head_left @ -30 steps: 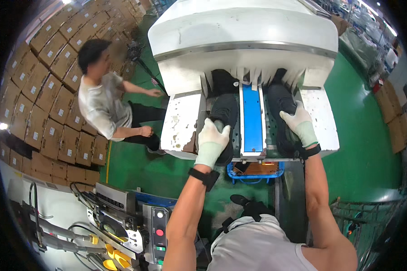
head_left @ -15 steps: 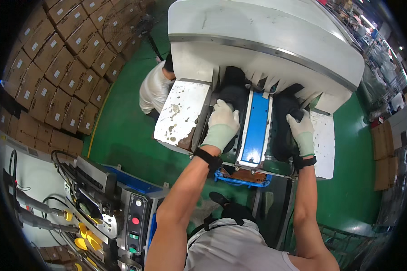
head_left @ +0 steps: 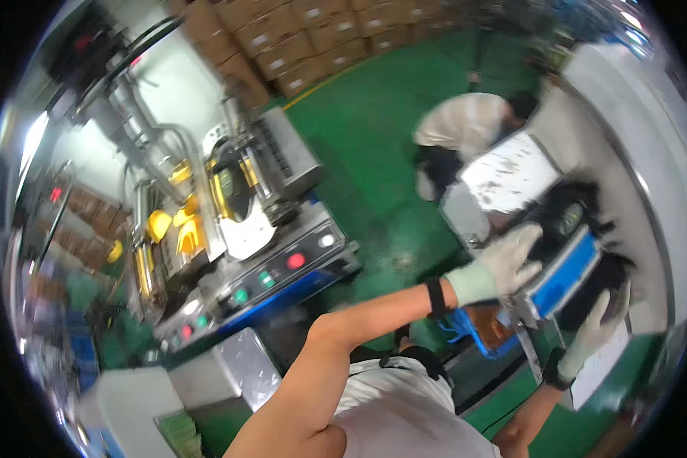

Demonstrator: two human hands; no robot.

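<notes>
Gloves (head_left: 502, 266): matt cloth. Shoes (head_left: 549, 240): matt black (too motion-blurred to call the material). Strip (head_left: 563, 278): smooth blue, slight sheen, in a bare-metal-looking frame. Ledge (head_left: 511, 172): white paint, rough and worn off in spots. Hood (head_left: 626, 99): smooth painted finish. Yellow parts (head_left: 191, 238): smooth, plastic-looking. Button (head_left: 296, 261): red plastic by the look. Floor (head_left: 359, 153): smooth green, semi-gloss. Cartons (head_left: 305, 76): matt cardboard. Shirt (head_left: 412, 408): soft matt cloth.
</notes>
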